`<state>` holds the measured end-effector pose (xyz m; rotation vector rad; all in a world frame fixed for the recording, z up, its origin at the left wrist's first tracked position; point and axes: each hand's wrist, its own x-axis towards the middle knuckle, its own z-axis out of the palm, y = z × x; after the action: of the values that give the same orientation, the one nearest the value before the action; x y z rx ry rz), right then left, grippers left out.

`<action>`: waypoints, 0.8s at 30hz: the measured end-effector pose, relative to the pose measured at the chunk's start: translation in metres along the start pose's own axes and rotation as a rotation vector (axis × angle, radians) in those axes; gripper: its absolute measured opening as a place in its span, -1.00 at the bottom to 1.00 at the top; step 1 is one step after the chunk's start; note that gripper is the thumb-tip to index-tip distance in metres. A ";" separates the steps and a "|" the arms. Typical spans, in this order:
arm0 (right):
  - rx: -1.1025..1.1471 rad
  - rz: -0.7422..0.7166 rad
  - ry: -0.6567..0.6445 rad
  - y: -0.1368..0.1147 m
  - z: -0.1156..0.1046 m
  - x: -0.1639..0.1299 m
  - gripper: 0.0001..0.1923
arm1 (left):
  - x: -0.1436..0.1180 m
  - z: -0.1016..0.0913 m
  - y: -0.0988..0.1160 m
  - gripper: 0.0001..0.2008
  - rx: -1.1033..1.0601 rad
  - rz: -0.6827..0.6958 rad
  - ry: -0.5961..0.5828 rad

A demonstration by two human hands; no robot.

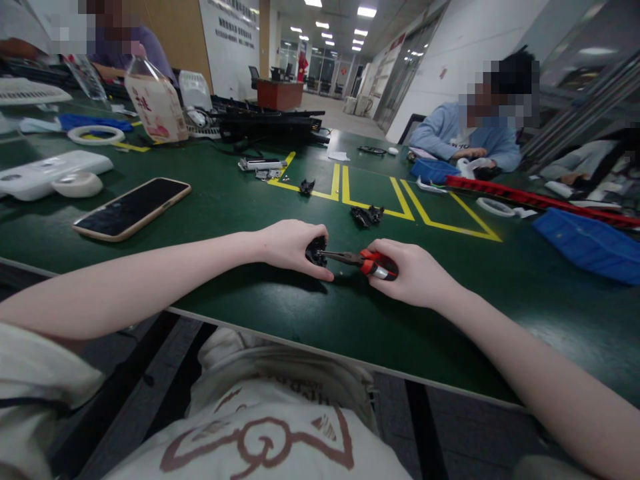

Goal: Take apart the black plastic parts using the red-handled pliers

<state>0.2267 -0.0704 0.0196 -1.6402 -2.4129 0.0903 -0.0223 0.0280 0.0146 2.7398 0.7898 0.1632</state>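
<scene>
My left hand (295, 247) is closed around a small black plastic part (316, 252), holding it just above the green table near its front edge. Fingers and thumb wrap its left side, so much of the part is hidden. In my right hand (413, 270) are long-nose pliers (377, 264) with red and black handles. Their narrow jaws point left and reach the black part; whether they grip it I cannot tell. Further back lie a cluster of black plastic pieces (367, 216) and one smaller black piece (307, 187).
A phone (133, 208) and a white device (55, 173) lie at left, with a large bottle (155, 100) behind. Yellow tape (380, 207) marks the green table (280, 320). Blue trays (590, 243) and a red strip (540, 200) lie right. A person in blue (440, 130) sits across.
</scene>
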 end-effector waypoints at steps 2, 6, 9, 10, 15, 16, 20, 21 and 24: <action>-0.075 -0.010 0.042 -0.001 0.000 -0.001 -0.75 | 0.000 -0.001 0.000 -0.31 -0.024 -0.011 -0.009; -0.192 -0.025 0.090 -0.002 0.000 -0.003 -0.70 | 0.001 -0.001 -0.001 -0.31 -0.059 -0.013 -0.017; -0.247 -0.050 0.106 -0.001 0.002 -0.004 -0.65 | 0.002 0.000 -0.002 -0.31 -0.064 -0.011 -0.016; -0.262 -0.058 0.112 0.000 0.002 -0.004 -0.64 | 0.002 0.000 -0.003 -0.31 -0.064 -0.010 -0.016; -0.310 -0.108 0.156 0.004 0.006 -0.002 -0.63 | 0.002 0.000 -0.002 -0.32 -0.071 -0.015 -0.017; -0.313 -0.115 0.167 0.005 0.007 -0.001 -0.62 | 0.002 -0.001 -0.001 -0.32 -0.072 -0.019 -0.016; -0.314 -0.123 0.189 0.008 0.008 0.001 -0.59 | 0.001 -0.002 0.000 -0.31 -0.066 -0.027 -0.013; -0.317 -0.128 0.191 0.009 0.009 0.001 -0.59 | 0.001 -0.002 0.000 -0.31 -0.062 -0.023 -0.012; -0.314 -0.155 0.187 0.010 0.010 0.002 -0.60 | 0.001 -0.001 0.000 -0.32 -0.052 -0.005 0.001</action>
<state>0.2327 -0.0637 0.0081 -1.4909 -2.4904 -0.4682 -0.0223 0.0290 0.0156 2.6893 0.7812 0.1812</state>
